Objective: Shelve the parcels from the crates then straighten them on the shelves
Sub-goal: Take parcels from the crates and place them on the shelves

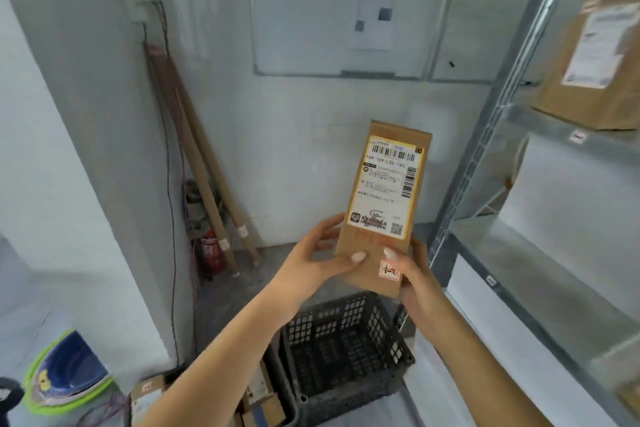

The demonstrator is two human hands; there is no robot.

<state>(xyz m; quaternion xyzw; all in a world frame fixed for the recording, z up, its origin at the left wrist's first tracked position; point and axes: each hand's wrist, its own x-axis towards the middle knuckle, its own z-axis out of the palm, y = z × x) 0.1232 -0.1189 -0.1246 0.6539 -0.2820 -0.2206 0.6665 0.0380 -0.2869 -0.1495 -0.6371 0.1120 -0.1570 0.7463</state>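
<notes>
— What have the hands got from where you sit?

— I see both clamped on one tall, narrow brown cardboard parcel [382, 204], held upright in the air above the black perforated plastic crate [343, 347] on the floor. My left hand [313, 258] wraps the lower left edge, fingers curled round the side and back, thumb pressed flat on the front face. My right hand [414, 274] grips the lower right corner, thumb on the front just above a small red-and-white sticker [389, 270].

— Anything readable on it?

— A white shipping label with a yellow border [388, 185] covers most of the front. There is a barcode along its top, and under it a line of digits that I make out roughly as 159-159-E02-160, though I would not swear to it. A QR code sits in the lower right corner. The smaller print is too blurred to read.

— And the shelves?

— The grey metal shelving unit [491, 135] stands just to the right of the parcel. Another brown cardboard box with a white label [595, 59] stands on its upper shelf. More small labelled cartons [258, 395] lie beside the crate, on its left.
</notes>
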